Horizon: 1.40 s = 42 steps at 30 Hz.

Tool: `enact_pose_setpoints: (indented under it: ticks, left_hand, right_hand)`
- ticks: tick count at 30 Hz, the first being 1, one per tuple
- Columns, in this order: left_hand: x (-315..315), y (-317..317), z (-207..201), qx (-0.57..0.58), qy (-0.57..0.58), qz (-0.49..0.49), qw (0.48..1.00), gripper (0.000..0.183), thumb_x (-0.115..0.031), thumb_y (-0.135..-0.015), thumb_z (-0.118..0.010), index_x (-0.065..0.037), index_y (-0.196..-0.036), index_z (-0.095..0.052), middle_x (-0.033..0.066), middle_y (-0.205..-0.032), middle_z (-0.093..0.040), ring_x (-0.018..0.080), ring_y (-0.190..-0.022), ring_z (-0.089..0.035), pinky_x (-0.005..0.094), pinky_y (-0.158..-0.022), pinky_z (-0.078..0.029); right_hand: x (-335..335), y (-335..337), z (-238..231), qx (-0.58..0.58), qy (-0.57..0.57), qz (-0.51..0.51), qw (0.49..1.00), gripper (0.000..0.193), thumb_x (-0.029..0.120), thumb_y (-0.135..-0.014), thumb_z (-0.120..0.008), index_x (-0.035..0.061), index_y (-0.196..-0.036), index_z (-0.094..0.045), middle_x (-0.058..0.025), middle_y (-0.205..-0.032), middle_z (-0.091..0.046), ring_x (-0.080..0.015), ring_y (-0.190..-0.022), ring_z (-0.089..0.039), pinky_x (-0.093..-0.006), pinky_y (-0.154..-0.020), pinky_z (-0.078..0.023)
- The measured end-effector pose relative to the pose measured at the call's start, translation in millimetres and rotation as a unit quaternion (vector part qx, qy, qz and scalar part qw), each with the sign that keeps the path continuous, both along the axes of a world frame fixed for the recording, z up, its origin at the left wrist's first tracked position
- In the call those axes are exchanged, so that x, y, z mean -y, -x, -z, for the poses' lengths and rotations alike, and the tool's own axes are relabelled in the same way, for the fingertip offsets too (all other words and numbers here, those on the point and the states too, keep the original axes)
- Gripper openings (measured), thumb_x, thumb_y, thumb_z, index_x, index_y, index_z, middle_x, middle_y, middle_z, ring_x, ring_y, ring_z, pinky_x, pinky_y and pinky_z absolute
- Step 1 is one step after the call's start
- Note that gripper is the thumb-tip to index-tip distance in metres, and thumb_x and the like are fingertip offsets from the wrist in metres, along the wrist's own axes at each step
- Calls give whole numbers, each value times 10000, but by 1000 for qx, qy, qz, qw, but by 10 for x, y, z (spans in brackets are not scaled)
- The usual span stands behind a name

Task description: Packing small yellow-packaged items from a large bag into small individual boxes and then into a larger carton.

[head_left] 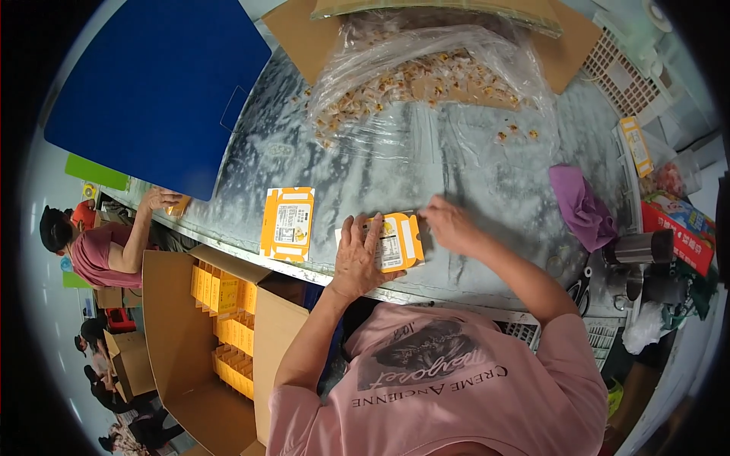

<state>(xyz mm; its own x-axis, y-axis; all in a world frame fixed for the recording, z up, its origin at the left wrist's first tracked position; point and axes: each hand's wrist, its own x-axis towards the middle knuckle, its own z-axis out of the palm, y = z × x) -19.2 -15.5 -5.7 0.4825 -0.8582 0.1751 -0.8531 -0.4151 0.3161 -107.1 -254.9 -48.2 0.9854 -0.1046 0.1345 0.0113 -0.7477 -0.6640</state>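
A small yellow and white carton (391, 247) lies on the table in front of me, its right-end flap standing out. My left hand (356, 258) holds it down, fingers across the top and thumb along the near edge. Close to the carton's far right corner is my right hand (450, 226), fingers bent and drawn together; anything between them is too small to make out. A flattened yellow and white carton (288, 224) lies just left of my left hand.
Beyond lies a clear plastic bag (426, 83) of small wrapped pieces, in an opened cardboard box (566, 45). A purple cloth (582, 205) and a metal cup (639, 247) stand right. At lower left, a large box (277, 342) contains yellow cartons (236, 334). A co-worker (106, 254) works beyond a blue board (163, 91).
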Motion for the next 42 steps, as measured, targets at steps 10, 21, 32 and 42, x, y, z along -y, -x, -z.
enact_pose_setpoints:
  ticks: [10,21,32,42]
  left_hand:
    - [116,123,-24,22,95,-185,978,1233,-473,-566,-912,38,-1476,-256,288,-1306,-401,460,-1208,-385,564,-1022,-341]
    - [-17,666,-191,-288,252,-120,916,716,-207,-944,-655,40,-1487,-258,259,-1264,-462,343,-1078,-521,391,-947,-456]
    - [-97,894,-66,-396,291,-242,837,251,-191,-1048,-482,8,-915,-558,119,-817,-553,216,-650,-561,305,-590,-454]
    - [-266,844,-66,-229,221,-113,941,222,-210,-1046,-491,-3,-1033,-569,121,-860,-548,179,-738,-564,319,-658,-474]
  right_hand:
    - [-552,475,-98,61,-382,144,911,523,84,-953,-620,26,-1434,-423,-150,-1211,-587,-177,-1070,-598,-313,-876,-522]
    - [-654,634,-340,154,-351,38,923,627,107,-1039,-398,-28,-1566,-87,-209,-1511,-352,-249,-1345,-407,-326,-1116,-298]
    - [-870,823,-247,97,-348,100,927,191,100,-1021,-475,-9,-1149,-566,-130,-1019,-616,-188,-876,-609,-299,-756,-493]
    - [-670,921,-445,97,-34,-53,993,315,46,-930,-598,-18,-1229,-522,-209,-1118,-562,-362,-918,-624,-360,-815,-510]
